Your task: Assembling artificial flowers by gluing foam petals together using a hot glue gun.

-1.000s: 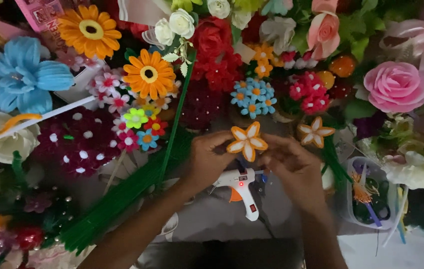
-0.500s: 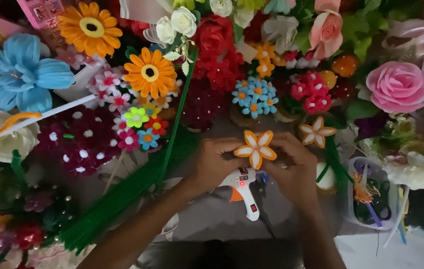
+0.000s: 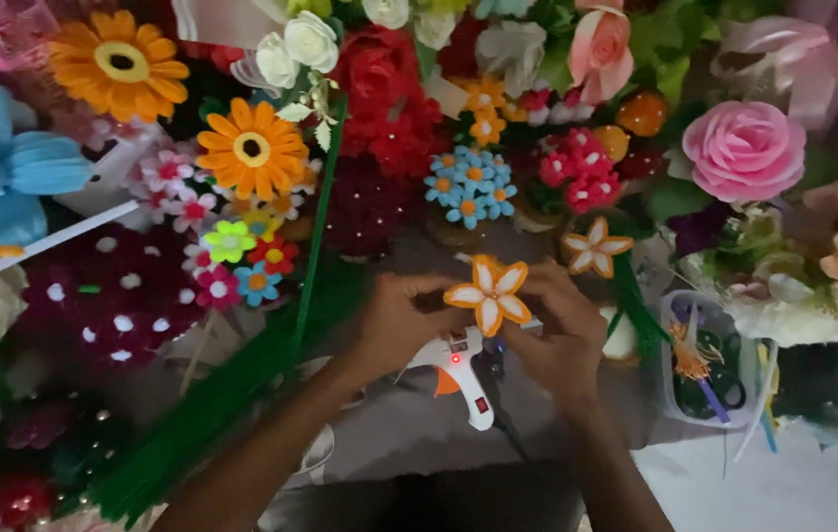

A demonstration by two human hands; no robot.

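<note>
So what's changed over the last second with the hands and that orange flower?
Little. Both hands, left hand and right hand, still pinch the orange flower between them; it has edged slightly right and down and turned a little as the fingers worked it. Nothing was picked up or let go. The glue gun beneath and the surrounding flowers stayed put.

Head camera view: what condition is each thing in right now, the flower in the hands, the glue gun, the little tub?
Orange star flower: held up between both hands, petals spread.
Left hand: gripping the flower's left side.
Right hand: gripping the flower's right side.
Glue gun: lying on the table below the hands, red light lit.
Clear plastic tub: open, odds and ends inside.
Second star flower: lying apart, untouched.
</note>
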